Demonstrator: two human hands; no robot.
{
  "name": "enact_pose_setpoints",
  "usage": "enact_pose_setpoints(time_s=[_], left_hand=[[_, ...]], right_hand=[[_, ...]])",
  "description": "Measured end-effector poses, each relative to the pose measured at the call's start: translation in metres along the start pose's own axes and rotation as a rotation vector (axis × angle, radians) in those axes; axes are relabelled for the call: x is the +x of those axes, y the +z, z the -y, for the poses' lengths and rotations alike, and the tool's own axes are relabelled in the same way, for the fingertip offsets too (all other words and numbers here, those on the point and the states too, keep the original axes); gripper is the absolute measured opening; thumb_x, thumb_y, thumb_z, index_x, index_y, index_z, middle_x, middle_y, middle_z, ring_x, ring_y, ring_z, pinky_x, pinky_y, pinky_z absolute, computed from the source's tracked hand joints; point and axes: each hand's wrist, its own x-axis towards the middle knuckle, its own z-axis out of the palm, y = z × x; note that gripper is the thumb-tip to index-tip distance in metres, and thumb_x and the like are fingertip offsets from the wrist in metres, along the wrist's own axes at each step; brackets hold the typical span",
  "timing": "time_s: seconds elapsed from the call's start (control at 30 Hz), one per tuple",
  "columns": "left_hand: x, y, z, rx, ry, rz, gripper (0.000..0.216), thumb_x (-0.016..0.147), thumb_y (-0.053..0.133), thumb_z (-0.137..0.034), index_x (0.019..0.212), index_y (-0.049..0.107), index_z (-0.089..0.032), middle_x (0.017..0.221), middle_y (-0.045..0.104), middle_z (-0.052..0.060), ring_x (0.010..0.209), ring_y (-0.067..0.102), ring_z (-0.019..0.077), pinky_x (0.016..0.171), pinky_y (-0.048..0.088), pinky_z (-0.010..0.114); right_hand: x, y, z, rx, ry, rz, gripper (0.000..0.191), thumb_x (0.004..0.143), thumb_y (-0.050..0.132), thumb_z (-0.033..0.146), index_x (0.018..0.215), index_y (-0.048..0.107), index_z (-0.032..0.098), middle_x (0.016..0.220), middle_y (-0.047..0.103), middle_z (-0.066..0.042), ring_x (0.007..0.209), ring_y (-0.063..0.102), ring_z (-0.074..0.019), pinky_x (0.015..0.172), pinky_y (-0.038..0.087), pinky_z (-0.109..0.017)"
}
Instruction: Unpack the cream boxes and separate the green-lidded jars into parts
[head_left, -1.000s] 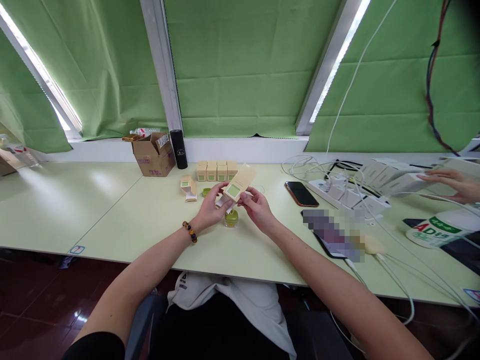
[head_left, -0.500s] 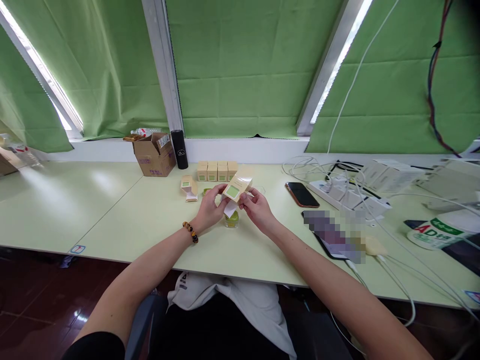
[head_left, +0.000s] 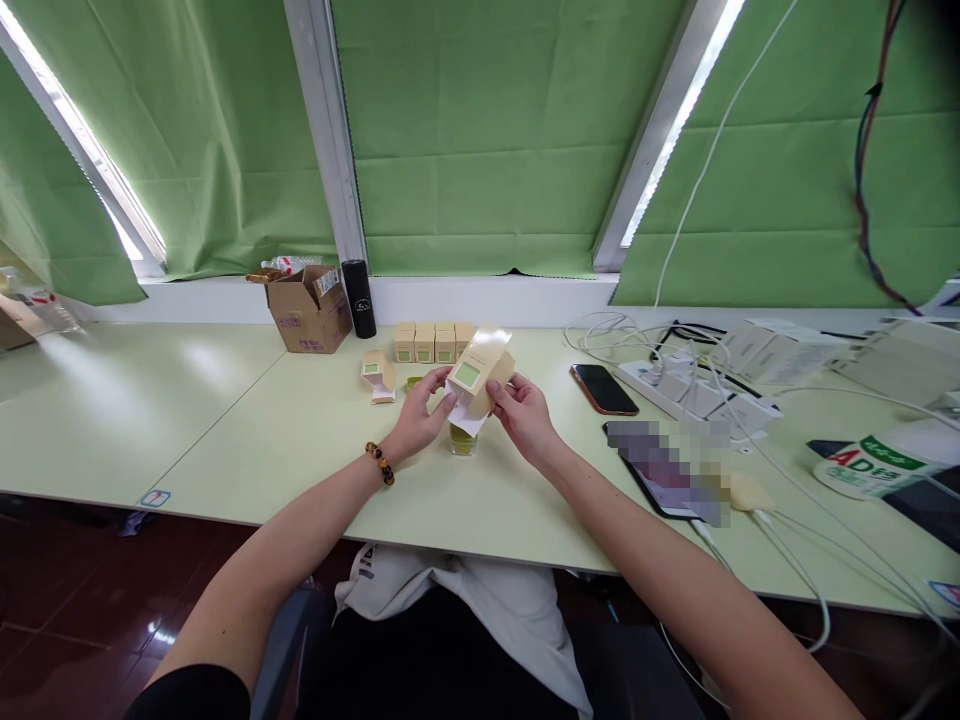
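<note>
A small cream carton (head_left: 484,365) with a green square on its face is tilted between my hands above the table, its white flap hanging loose at the bottom. My right hand (head_left: 527,418) pinches the lower right side, thumb in front. At the left edge, my left hand (head_left: 418,415) grips it with thumb and fingers. Directly below stands a clear jar with green contents (head_left: 463,441), its top partly hidden by the flap. A green item (head_left: 413,383) shows behind my left hand, mostly covered. Another cream carton (head_left: 377,372) stands to the left with its flap folded out.
Several closed cream cartons (head_left: 424,343) form a row at the back. Left of them are a black cylinder (head_left: 360,300) and an opened cardboard box (head_left: 309,312). On the right lie a phone (head_left: 604,389), a power strip (head_left: 679,391) with tangled cables, and a white bottle (head_left: 874,465).
The carton has tipped further and turned, so its side and loose white flap show more. My right hand has shifted slightly right with it; my left hand has barely moved.
</note>
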Motion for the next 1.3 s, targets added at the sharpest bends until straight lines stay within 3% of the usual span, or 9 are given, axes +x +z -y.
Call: enact_pose_setpoints(time_s=[0.2,0.43,0.63,0.8,0.97,1.1,1.3], left_hand=[[0.001,-0.003,0.002,-0.059,-0.079,-0.029,0.049,0.101,0.058,-0.059,0.131,0.062,-0.021,0.124,0.074,0.012,0.111,0.069,0.0240,0.102,0.050,0.042],[0.001,0.000,0.002,0.035,-0.053,-0.048,0.039,0.099,0.063,-0.053,0.122,0.067,-0.022,0.121,0.074,0.011,0.109,0.068,0.0233,0.098,0.050,0.040],[0.002,0.002,0.000,0.203,0.191,-0.189,0.020,0.096,0.072,-0.038,0.109,0.069,-0.024,0.107,0.073,0.008,0.104,0.065,0.0235,0.092,0.055,0.042],[0.004,-0.004,-0.003,0.364,0.416,-0.245,0.012,0.099,0.066,-0.035,0.105,0.069,-0.025,0.110,0.077,0.008,0.107,0.067,0.0248,0.097,0.053,0.048],[0.002,-0.014,0.009,0.471,0.410,-0.252,0.013,0.098,0.064,-0.038,0.091,0.071,-0.030,0.113,0.078,0.007,0.111,0.063,0.0294,0.100,0.045,0.055],[-0.001,-0.019,0.017,0.460,0.341,-0.182,0.015,0.095,0.066,-0.046,0.089,0.074,-0.035,0.109,0.077,0.007,0.109,0.061,0.0324,0.105,0.035,0.060],[-0.002,-0.023,0.018,0.520,0.332,-0.095,0.016,0.095,0.063,-0.046,0.093,0.076,-0.038,0.104,0.079,0.006,0.101,0.061,0.0314,0.103,0.033,0.060]], right_hand=[[0.000,-0.001,0.003,-0.013,-0.059,-0.089,0.057,0.064,0.097,0.052,0.107,0.071,0.024,0.113,0.081,-0.007,0.100,0.075,-0.0272,0.086,0.063,-0.043],[0.000,-0.004,0.002,-0.202,-0.253,-0.146,0.046,0.072,0.090,0.049,0.103,0.068,0.024,0.103,0.079,-0.006,0.093,0.073,-0.0245,0.084,0.063,-0.042],[-0.015,0.005,0.001,-0.628,-0.676,-0.126,0.017,0.087,0.076,0.031,0.100,0.067,0.026,0.093,0.074,-0.002,0.087,0.068,-0.0217,0.079,0.058,-0.039],[-0.019,0.005,0.006,-0.728,-0.960,-0.006,0.018,0.088,0.067,0.022,0.105,0.062,0.027,0.107,0.071,-0.008,0.101,0.069,-0.0280,0.085,0.058,-0.047],[-0.015,-0.002,0.002,-0.901,-0.770,-0.124,0.031,0.083,0.069,0.032,0.111,0.056,0.028,0.126,0.061,-0.015,0.121,0.061,-0.0353,0.097,0.054,-0.056],[-0.010,-0.006,-0.005,-0.900,-0.643,-0.135,0.038,0.081,0.068,0.031,0.115,0.051,0.028,0.123,0.061,-0.012,0.114,0.059,-0.0319,0.091,0.054,-0.050],[-0.004,-0.007,-0.010,-0.905,-0.454,-0.149,0.038,0.077,0.071,0.034,0.110,0.054,0.026,0.117,0.063,-0.010,0.107,0.058,-0.0296,0.082,0.054,-0.044]])
